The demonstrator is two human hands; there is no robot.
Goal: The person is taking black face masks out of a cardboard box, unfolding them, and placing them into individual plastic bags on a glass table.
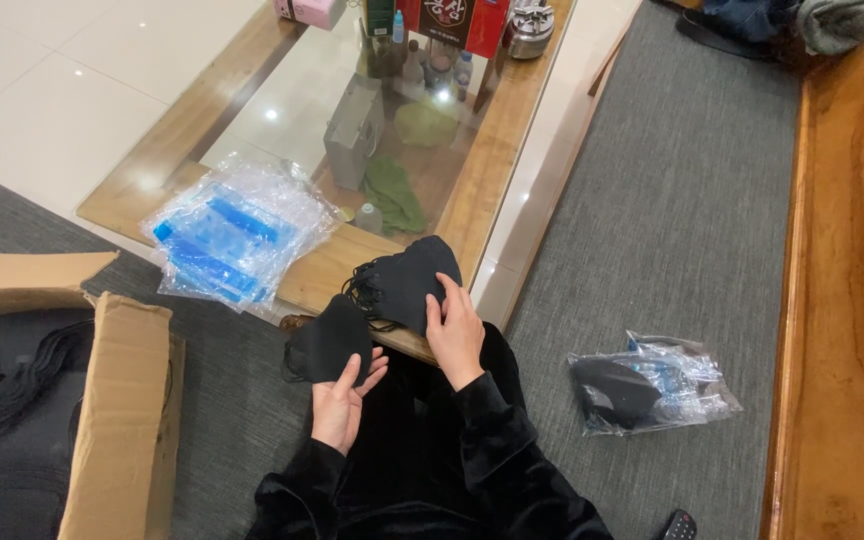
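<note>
Grey carpet takes up most of the view; the broad strip on our right, between the bench and a wooden ledge, lies largely open. White floor tiles fill the far left.

Low bench: wooden frame with a glass top, running away from us at a slant. Its near corner comes right up to our knees. Bottles, boxes and a metal pot crowd the far end; a grey box and green cloth show through the glass.

Cardboard box stands open at our left on the carpet, flap raised, with black straps and masks inside. Its near wall sits just beside our left sleeve, so that side is tight.

Pile of clear plastic bags with blue strips overhangs the bench's near-left edge, spilling towards the carpet.

Filled bag of black masks lies on the carpet to our right, well apart from our hands, with room all around it. A dark remote lies at the bottom edge.

Stack of black masks rests on the bench's near corner, ear loops trailing off its left side. Our right hand lies flat on it, fingers spread, pressing rather than closing.

Single black mask is held just off the bench edge, over our lap. Our left hand pinches its lower edge, fingers loosely curled, palm up.
</note>
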